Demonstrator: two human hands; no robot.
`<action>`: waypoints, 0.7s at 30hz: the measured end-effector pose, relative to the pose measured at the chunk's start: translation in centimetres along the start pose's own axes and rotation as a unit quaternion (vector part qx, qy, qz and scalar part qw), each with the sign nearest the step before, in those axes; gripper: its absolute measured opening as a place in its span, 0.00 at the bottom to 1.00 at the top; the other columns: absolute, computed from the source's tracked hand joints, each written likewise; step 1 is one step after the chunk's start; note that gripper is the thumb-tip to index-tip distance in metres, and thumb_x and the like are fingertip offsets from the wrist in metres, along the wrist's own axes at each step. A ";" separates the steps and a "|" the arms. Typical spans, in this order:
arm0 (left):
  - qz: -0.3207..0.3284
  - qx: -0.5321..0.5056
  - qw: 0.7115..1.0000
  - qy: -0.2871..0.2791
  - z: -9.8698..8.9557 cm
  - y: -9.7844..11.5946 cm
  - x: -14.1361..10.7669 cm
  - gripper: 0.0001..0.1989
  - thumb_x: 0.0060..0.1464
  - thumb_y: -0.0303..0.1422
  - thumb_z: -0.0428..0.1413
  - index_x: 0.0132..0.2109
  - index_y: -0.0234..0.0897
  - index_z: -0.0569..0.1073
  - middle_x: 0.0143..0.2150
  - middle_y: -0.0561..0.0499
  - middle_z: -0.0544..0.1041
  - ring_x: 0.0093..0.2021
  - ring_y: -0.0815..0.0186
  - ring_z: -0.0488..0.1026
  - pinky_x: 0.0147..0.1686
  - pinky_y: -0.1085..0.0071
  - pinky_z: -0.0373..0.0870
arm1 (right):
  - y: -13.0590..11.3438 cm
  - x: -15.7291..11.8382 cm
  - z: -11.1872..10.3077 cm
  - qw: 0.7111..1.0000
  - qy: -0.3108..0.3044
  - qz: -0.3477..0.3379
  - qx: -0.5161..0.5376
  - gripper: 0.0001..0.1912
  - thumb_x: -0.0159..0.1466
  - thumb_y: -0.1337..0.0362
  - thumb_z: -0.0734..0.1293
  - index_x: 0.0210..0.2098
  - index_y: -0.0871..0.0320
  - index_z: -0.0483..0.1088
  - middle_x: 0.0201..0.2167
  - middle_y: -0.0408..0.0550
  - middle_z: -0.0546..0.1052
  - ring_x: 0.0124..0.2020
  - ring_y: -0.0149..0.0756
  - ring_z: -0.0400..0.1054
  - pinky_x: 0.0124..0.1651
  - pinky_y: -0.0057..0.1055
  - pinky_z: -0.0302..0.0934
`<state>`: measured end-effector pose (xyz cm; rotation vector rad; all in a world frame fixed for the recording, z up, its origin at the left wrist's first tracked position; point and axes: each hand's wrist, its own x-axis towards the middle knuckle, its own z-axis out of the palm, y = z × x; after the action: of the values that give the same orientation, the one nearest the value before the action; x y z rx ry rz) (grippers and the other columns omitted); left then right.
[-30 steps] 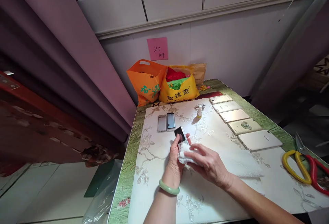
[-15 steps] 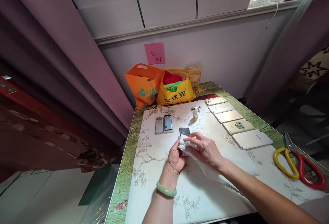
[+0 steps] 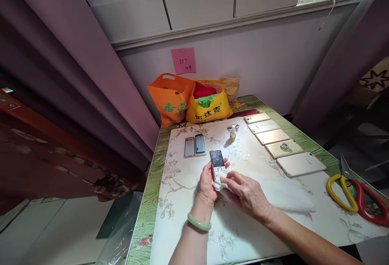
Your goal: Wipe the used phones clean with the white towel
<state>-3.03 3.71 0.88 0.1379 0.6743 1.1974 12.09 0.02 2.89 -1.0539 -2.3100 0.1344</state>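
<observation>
A small keypad phone (image 3: 217,159) with a dark screen rests in my left hand (image 3: 207,184), whose fingers wrap round it from below and behind. My right hand (image 3: 247,192) pinches a white cloth (image 3: 221,182) and presses it on the lower keys of the phone. More white cloth (image 3: 293,200) spreads over the table under my right forearm. Beyond my hands, two small phones lie side by side, a silver one (image 3: 189,147) and one with a dark screen (image 3: 199,143). A small white bottle (image 3: 232,132) stands behind the held phone.
Several phones lie in a row at the right, the nearest a white one (image 3: 302,164). Scissors (image 3: 349,192) with yellow and red handles lie at the right edge. An orange bag (image 3: 172,99) and a yellow bag (image 3: 209,111) stand at the back of the table (image 3: 152,192).
My right hand and the cloth have moved down the phone, from its upper part to its lower keys. The screen and upper keys now show.
</observation>
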 end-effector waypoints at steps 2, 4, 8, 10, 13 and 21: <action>0.002 -0.012 1.000 0.004 0.1 0.1 0.0 0.13 0.59 0.35 0.56 0.45 0.30 0.78 0.39 0.42 0.82 0.38 0.61 0.80 0.41 0.68 0.76 | 0.8 1.1 -0.2 1.000 0.009 0.027 -0.013 0.15 0.73 0.56 0.60 0.52 0.52 0.74 0.45 0.51 0.77 0.37 0.35 0.73 0.36 0.27 0.62; 0.000 -0.013 1.000 0.005 0.2 0.0 -0.1 0.11 0.59 0.32 0.56 0.46 0.31 0.77 0.39 0.44 0.82 0.37 0.62 0.79 0.43 0.65 0.77 | 2.3 3.1 -0.2 0.995 0.021 0.088 -0.034 0.14 0.71 0.55 0.62 0.51 0.51 0.75 0.47 0.50 0.77 0.36 0.35 0.73 0.33 0.27 0.60; -0.016 0.020 0.999 -0.022 0.6 0.0 -0.5 0.15 0.58 0.34 0.59 0.51 0.35 0.75 0.43 0.43 0.82 0.41 0.56 0.80 0.46 0.54 0.77 | 5.3 6.6 -0.5 0.972 0.072 0.221 -0.021 0.13 0.68 0.58 0.64 0.48 0.49 0.77 0.45 0.47 0.78 0.33 0.35 0.73 0.31 0.28 0.60; -0.008 0.043 0.999 -0.012 0.8 0.0 -0.7 0.16 0.56 0.37 0.62 0.49 0.34 0.76 0.39 0.44 0.82 0.37 0.57 0.80 0.39 0.59 0.78 | 5.8 7.4 -0.5 0.964 0.114 0.238 0.021 0.13 0.67 0.57 0.65 0.49 0.50 0.77 0.44 0.47 0.78 0.35 0.36 0.73 0.35 0.29 0.63; 0.027 0.054 0.998 0.029 1.0 -0.1 -0.7 0.16 0.50 0.37 0.68 0.43 0.35 0.76 0.30 0.51 0.79 0.27 0.67 0.76 0.25 0.73 0.70 | 5.4 7.6 0.0 0.966 0.121 0.213 0.076 0.15 0.68 0.56 0.65 0.50 0.52 0.76 0.43 0.49 0.77 0.39 0.38 0.73 0.41 0.31 0.66; 0.116 0.070 0.990 0.038 0.6 -1.7 0.0 0.16 0.52 0.37 0.66 0.47 0.37 0.77 0.35 0.51 0.79 0.35 0.66 0.76 0.33 0.74 0.71 | 2.7 5.7 0.3 0.985 0.051 0.154 0.065 0.15 0.69 0.58 0.64 0.53 0.50 0.74 0.46 0.50 0.75 0.38 0.36 0.74 0.40 0.30 0.68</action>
<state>-1.31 3.22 0.61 0.2954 0.8268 1.3827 10.74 5.99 4.50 -1.3124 -2.0058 0.3388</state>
